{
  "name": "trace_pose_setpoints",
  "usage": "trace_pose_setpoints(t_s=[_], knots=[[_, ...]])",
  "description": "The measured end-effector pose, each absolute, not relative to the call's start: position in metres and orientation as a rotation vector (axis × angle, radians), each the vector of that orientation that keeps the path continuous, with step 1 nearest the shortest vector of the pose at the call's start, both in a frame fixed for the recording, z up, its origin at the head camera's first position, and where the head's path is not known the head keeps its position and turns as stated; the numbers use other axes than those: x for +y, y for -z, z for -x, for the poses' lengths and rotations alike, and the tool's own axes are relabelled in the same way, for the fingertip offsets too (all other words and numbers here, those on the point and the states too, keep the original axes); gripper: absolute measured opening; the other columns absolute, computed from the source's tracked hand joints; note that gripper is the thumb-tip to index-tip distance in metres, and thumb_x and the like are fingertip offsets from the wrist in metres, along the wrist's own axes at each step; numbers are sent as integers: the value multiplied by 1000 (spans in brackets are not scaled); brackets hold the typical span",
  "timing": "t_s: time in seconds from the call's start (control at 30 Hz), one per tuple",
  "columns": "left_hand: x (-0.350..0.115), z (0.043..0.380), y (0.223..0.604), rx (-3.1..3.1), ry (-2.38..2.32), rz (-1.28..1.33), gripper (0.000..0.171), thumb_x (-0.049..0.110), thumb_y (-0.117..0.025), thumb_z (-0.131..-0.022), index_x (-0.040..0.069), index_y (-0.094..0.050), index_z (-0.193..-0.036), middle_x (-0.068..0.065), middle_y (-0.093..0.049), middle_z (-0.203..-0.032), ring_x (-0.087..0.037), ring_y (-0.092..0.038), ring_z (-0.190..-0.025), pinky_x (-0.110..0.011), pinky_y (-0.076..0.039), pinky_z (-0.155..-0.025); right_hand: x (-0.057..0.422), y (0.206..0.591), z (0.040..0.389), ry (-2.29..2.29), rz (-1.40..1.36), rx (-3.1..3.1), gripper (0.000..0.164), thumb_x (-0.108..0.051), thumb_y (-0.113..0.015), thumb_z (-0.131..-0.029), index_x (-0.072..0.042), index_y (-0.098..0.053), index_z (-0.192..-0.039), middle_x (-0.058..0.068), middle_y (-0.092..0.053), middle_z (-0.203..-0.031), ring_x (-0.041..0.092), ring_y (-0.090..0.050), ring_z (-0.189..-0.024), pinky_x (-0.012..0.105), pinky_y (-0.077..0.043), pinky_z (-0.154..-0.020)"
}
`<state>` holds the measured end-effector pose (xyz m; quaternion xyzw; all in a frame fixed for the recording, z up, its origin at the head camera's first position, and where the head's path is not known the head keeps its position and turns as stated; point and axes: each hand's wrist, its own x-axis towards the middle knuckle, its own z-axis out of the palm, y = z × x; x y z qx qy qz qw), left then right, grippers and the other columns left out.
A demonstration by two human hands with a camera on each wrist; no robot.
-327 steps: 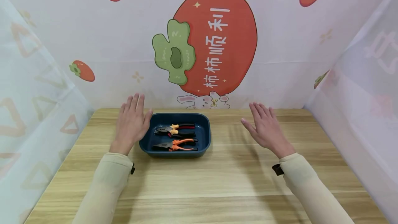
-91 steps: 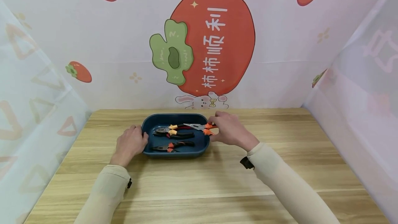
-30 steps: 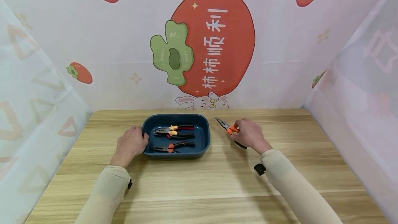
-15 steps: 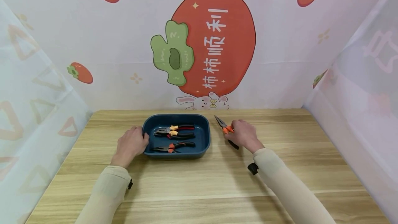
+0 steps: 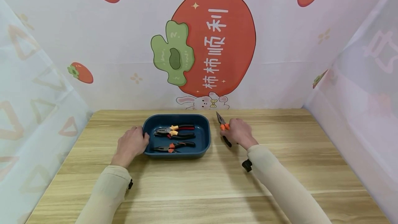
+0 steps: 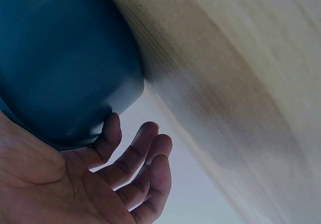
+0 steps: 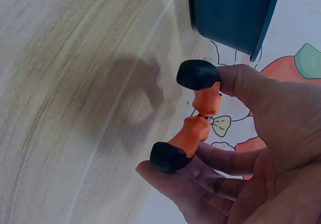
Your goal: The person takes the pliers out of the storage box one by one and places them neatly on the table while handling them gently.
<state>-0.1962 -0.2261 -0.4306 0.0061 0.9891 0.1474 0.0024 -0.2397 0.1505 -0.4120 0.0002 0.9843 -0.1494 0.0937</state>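
Note:
My left hand (image 5: pixel 131 144) grips the left end of a dark blue tray (image 5: pixel 177 155). In the left wrist view, one curled fingertip meets the outer wall and the other fingers (image 6: pixel 143 179) curl beside it. My right hand (image 5: pixel 238 132) holds needle-nose pliers (image 5: pixel 220 118) just right of the tray, nose pointing to the back wall. In the right wrist view, the thumb lies on one orange-and-black handle (image 7: pixel 198 75) and fingers on the other. Inside the tray lie yellow-and-black combination pliers (image 5: pixel 174 133) and, nearer the front, orange-and-black pliers (image 5: pixel 181 144), partly hidden by the front wall.
The wood-grain table (image 5: pixel 186 189) ends at a white cloth backdrop (image 5: pixel 280 78) printed with persimmons and a rabbit. Cloth sides (image 5: pixel 37 89) rise at left and right. The tray sits near the table's back edge.
The needle-nose pliers have come out of the tray in my right hand. Over the last second they shifted left and turned to point straighter back. My left hand stays on the tray.

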Motion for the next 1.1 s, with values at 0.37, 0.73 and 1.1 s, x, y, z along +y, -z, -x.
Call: trace_pose_setpoints(t_s=[0.37,0.73,1.1], knots=[[-226,197,432,3099,-460,-14,42,23,-47,-102,-14,-57,-121,-27,-60,-107,-43,-60,-93,-61,-51,-78,145,418,244,498,-18,2938,41,-41,-71,-92,-9,-55,-72,6,-48,-70,24,-52,-61,32,-35,-51],[-225,195,430,3087,-471,6,42,23,-47,-102,-13,-57,-121,-26,-60,-107,-42,-60,-93,-61,-51,-78,141,426,249,494,-41,2936,42,-43,-72,-91,-10,-56,-72,6,-50,-69,24,-54,-62,32,-38,-50],[-224,195,429,3089,-465,2,44,23,-47,-102,-14,-56,-124,-28,-60,-110,-44,-60,-97,-62,-50,-80,137,433,254,472,-66,2939,43,-43,-72,-92,-10,-56,-69,6,-51,-68,23,-55,-61,31,-38,-49]])
